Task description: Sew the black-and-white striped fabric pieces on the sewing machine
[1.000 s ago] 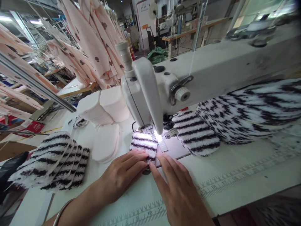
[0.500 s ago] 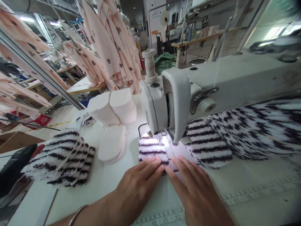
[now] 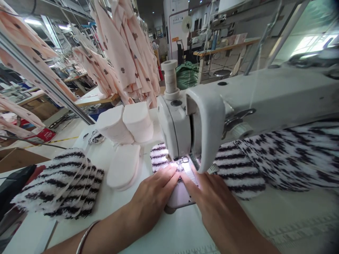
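Observation:
A small fluffy black-and-white striped fabric piece [image 3: 158,158] lies under the head of a white sewing machine [image 3: 173,130], lit by its lamp. My left hand [image 3: 152,197] rests flat, its fingertips on the near edge of that piece, left of the presser foot. Close by on the right, my right hand [image 3: 215,201] stretches its index finger toward the needle area; its other fingers are partly hidden behind the machine's curved guard. A metal plate [image 3: 181,200] shows between both hands. Whatever lies right under the fingertips is hidden.
Stacked striped pieces [image 3: 66,185] lie at left. White pad stacks [image 3: 137,121] and a thinner white pad pile [image 3: 123,167] stand behind my left hand. More striped fabric [image 3: 238,169] lies under the machine arm. Pink patterned garments [image 3: 127,53] hang behind.
The striped piece has moved away from me and left under the machine head. Both hands have followed it forward, uncovering the metal plate. The view has shifted slightly.

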`<state>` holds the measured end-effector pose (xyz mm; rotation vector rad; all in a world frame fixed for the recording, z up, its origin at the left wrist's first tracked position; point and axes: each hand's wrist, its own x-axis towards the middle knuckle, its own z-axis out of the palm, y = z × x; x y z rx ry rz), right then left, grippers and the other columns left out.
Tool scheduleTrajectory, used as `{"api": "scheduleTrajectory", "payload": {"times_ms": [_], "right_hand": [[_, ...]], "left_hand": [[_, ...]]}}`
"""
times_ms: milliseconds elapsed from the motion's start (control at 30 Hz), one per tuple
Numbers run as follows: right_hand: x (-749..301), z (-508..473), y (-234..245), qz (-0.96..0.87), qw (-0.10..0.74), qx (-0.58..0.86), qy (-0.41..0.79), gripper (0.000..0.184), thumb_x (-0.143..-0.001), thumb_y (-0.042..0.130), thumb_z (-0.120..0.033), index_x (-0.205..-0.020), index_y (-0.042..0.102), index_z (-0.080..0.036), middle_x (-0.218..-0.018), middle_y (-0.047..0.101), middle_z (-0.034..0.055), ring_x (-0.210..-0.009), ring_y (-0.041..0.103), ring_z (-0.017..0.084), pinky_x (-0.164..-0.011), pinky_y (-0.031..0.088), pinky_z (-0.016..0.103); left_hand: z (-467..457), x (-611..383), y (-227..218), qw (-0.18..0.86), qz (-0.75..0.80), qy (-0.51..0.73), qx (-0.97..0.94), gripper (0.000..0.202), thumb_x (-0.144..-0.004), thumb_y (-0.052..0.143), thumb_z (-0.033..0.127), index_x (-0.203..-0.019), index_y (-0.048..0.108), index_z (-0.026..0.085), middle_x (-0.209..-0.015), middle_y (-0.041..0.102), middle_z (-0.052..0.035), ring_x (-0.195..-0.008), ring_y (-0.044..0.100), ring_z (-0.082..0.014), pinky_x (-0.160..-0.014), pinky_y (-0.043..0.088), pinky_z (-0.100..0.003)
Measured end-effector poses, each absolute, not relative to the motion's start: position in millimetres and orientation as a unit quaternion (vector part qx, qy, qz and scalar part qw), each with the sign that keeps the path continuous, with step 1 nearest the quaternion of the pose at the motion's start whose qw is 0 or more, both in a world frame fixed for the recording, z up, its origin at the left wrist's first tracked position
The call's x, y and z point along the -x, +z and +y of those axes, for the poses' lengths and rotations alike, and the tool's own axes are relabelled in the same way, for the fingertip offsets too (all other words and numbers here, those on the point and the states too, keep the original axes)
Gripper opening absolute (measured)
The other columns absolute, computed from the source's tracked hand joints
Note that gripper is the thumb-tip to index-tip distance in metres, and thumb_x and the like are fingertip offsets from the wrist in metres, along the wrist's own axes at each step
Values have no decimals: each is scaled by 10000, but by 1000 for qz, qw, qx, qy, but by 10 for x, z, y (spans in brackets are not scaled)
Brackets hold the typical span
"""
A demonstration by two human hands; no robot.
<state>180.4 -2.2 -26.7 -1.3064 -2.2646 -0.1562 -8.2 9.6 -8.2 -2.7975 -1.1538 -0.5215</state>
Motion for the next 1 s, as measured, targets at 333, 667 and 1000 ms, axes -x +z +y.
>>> {"api": "scheduleTrajectory", "payload": {"times_ms": [333,667,1000], "right_hand": [[-1879,-204,-360,-833,227,503,-20,694,-767,251,79,-1374,414,-213,-1306,446,133,-1298,349,280,-996,435,481],[-2012,-387,-601,-837,282,465,-55,694,-748,258,86,-1351,425,-213,-1397,388,93,-1299,360,237,-1011,410,433],[-1972,-351,-639,-833,294,464,-61,595,-798,253,64,-1287,463,-202,-1322,443,91,-1265,386,234,-1033,366,428]], "left_hand": [[266,112,-46,-8,-416,-104,903,270,-918,346,97,-1091,552,121,-1081,604,-133,-1108,544,-268,-913,510,-452],[223,-94,154,44,-530,-33,846,193,-791,436,-16,-864,573,98,-859,574,-112,-810,574,-233,-681,527,-337],[353,-187,191,24,-578,-28,816,187,-813,438,10,-882,592,90,-930,594,-151,-871,587,-279,-633,498,-346]]}}
